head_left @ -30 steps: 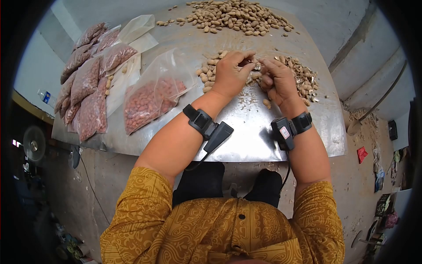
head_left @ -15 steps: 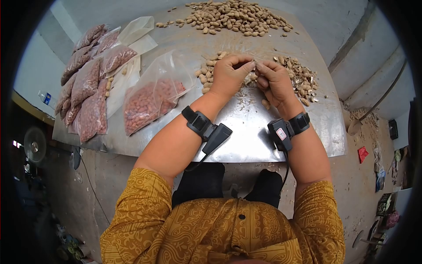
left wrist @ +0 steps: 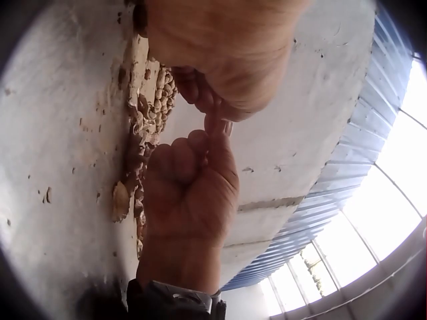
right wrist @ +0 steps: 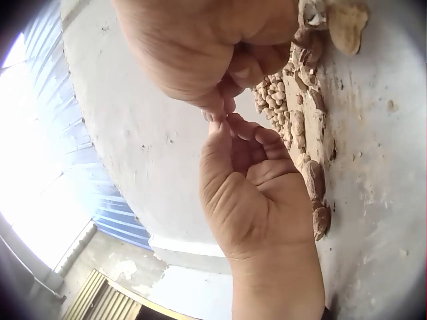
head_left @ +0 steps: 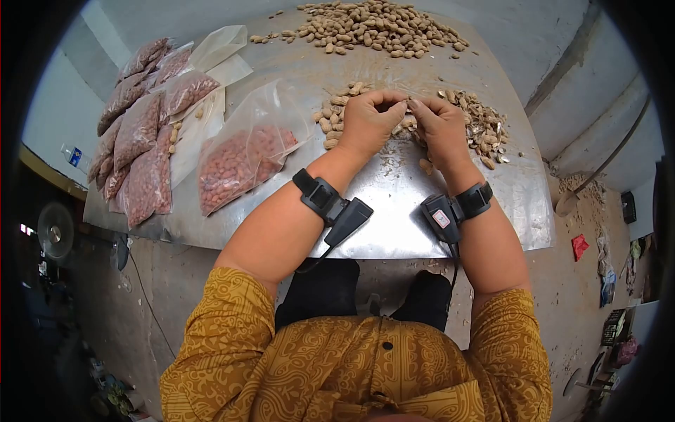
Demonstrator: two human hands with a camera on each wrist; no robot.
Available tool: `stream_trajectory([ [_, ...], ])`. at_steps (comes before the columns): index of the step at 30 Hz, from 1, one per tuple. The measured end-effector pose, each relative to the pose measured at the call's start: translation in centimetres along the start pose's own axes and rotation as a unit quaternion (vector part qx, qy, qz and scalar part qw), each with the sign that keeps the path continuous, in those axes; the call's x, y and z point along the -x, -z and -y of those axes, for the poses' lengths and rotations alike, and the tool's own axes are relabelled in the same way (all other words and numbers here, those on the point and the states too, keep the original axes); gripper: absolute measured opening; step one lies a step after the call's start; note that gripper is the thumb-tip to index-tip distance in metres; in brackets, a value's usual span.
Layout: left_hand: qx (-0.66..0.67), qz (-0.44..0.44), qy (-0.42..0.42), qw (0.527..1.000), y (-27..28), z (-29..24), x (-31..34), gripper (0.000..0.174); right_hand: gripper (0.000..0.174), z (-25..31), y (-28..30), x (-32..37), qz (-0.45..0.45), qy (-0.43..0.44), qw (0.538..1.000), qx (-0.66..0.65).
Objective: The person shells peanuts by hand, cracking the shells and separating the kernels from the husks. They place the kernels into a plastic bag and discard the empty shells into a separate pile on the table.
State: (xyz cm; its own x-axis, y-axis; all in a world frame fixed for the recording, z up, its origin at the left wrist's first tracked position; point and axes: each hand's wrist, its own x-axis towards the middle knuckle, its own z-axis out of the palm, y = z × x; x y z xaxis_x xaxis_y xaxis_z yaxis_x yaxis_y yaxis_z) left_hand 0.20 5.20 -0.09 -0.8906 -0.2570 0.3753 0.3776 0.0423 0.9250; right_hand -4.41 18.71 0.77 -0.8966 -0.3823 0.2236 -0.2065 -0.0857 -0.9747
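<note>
In the head view, my left hand (head_left: 367, 125) and right hand (head_left: 444, 133) meet fingertip to fingertip above the table, thumbs and forefingers pinching a small peanut (head_left: 408, 105) that is mostly hidden between them. Whole peanuts (head_left: 330, 119) lie beside the left hand; a heap of broken shells (head_left: 485, 126) lies beyond the right. The left wrist view has the left hand (left wrist: 227, 53) above the right hand (left wrist: 190, 193), its other fingers curled. In the right wrist view the right hand (right wrist: 213, 53) touches the tips of the left hand (right wrist: 263, 207).
A large peanut pile (head_left: 380, 28) covers the far side of the metal table (head_left: 394, 225). An open clear bag of reddish kernels (head_left: 242, 165) stands left of the hands, with several filled bags (head_left: 140, 130) stacked farther left. A single peanut (head_left: 426, 166) lies near the right wrist.
The right hand has turned inward, its wrist device shifting left. The fingertips, slightly apart a second ago, have come together; the left hand has barely moved.
</note>
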Motion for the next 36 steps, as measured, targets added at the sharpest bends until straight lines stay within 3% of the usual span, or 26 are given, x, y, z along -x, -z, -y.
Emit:
stream_trajectory([
  [2,0.013,-0.004,0.004,1.000,-0.1,0.3,0.0,0.016,0.018,0.2,0.1,0.1,0.005,-0.044,0.997,-0.056],
  [8,0.072,-0.003,0.018,0.997,-0.1,0.1,0.1,0.019,0.017,-0.3,0.3,-0.2,0.042,-0.069,0.975,-0.206],
  [11,0.104,0.000,0.020,0.994,-0.1,0.2,0.1,0.021,0.017,-0.1,0.1,-0.2,0.037,-0.066,0.975,-0.210],
  [17,0.123,0.001,0.042,0.991,0.0,0.1,0.2,0.021,0.019,0.0,0.3,-0.1,0.039,-0.046,0.984,-0.166],
  [25,0.171,0.016,0.049,0.984,0.1,0.1,0.1,0.022,0.020,0.8,0.0,0.3,-0.004,0.026,0.999,0.018],
  [36,0.065,0.018,0.029,0.997,-0.4,0.2,0.1,0.024,0.021,-0.2,0.2,-0.3,-0.022,0.051,0.996,0.067],
])
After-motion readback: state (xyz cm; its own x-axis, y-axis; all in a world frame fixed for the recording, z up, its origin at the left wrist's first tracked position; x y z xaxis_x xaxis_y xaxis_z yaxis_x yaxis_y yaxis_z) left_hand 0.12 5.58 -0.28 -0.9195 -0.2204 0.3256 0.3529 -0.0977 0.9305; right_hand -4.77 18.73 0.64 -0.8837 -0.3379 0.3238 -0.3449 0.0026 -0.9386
